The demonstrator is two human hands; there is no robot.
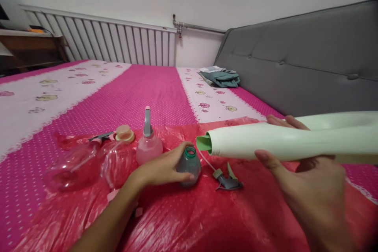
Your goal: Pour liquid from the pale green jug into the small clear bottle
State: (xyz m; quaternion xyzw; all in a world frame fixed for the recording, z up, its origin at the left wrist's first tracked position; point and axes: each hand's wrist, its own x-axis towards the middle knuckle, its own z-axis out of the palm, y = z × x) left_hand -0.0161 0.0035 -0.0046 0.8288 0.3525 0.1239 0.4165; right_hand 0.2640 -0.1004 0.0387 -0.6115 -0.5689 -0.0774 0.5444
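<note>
1. Near right, the right hand (313,189) curls around a rolled pale-green sheet (265,141).
2. The left hand (165,169) grips an open grey bottle (189,163), upright on the bed's red plastic cover (183,220).
3. Risk: the roll's end, just beside the bottle mouth, could tip it.

Perhaps four bottles (189,164), one roll (283,141)

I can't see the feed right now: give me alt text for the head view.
On a red plastic sheet over a pink bed, the left hand grips a small capless green bottle while the right hand holds a pale green rolled tube pointing at it. A detached spray trigger, a pink spray bottle and clear bottles lie nearby.
</note>
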